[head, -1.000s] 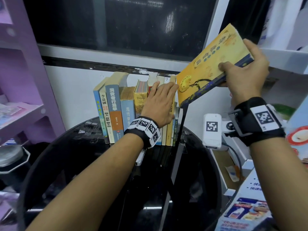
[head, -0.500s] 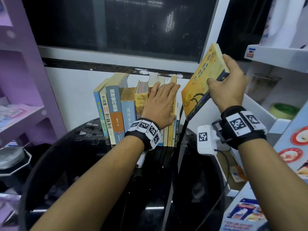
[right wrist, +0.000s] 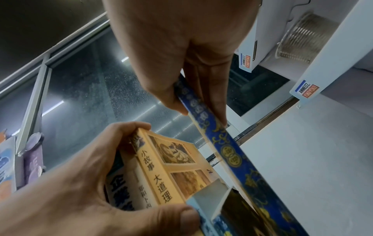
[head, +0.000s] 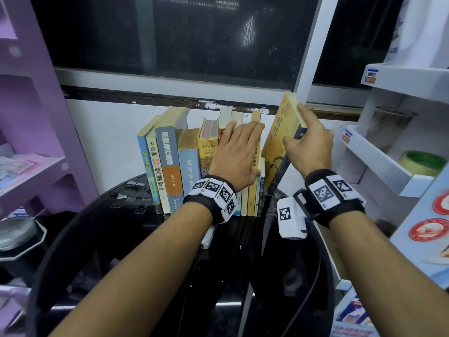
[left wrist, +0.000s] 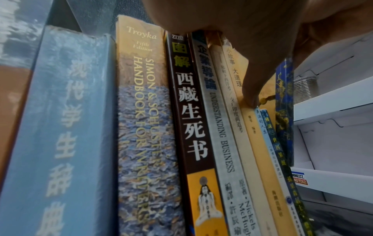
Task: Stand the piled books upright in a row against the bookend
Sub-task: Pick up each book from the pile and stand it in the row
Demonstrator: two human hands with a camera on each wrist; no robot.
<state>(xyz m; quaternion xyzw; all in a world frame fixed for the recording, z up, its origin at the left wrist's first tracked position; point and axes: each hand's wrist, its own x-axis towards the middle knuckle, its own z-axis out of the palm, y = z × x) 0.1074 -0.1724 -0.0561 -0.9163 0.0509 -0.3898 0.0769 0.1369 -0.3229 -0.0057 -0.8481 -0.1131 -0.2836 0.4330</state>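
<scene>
Row of books (head: 194, 164) standing upright on black round table (head: 102, 229), spines facing the person, backs to white wall under dark window; leftmost vols leaning slightly. L hand (head: 237, 155) lying over the right part of the row, fingers straight and close together reaching across the tops, thumb (left wrist: 249, 95) pressing the yellow spine (left wrist: 260, 159) from the front; in the r wrist view fingers and thumb are bracketing that vol's top corner. Spines showing in the l wrist view, l to r: pale blue hardback (left wrist: 60, 127), Troyka handbook (left wrist: 143, 119), dark brown vol (left wrist: 189, 111), grey "Understanding Business" (left wrist: 224, 143), cream, yellow, two thin ones at the end. R hand (head: 307, 144) holding yellow book (head: 279, 139) w/ blue spine (right wrist: 226, 143), pinching it narrow: thumb on front cover, fingers (right wrist: 212, 89) flat along the back. Book is tilting, top leaning right and away from the row, lower edge down just beside the last thin vol at the row's right end; whether it is touching the table cannot be told. Bookend not made out from these views. Both wrists wearing black bands w/ square markers. Purple shelf unit (head: 29, 132) standing at l, white shelving (head: 388, 154) at r w/ green tape roll (head: 422, 161) sitting on a lower shelf
</scene>
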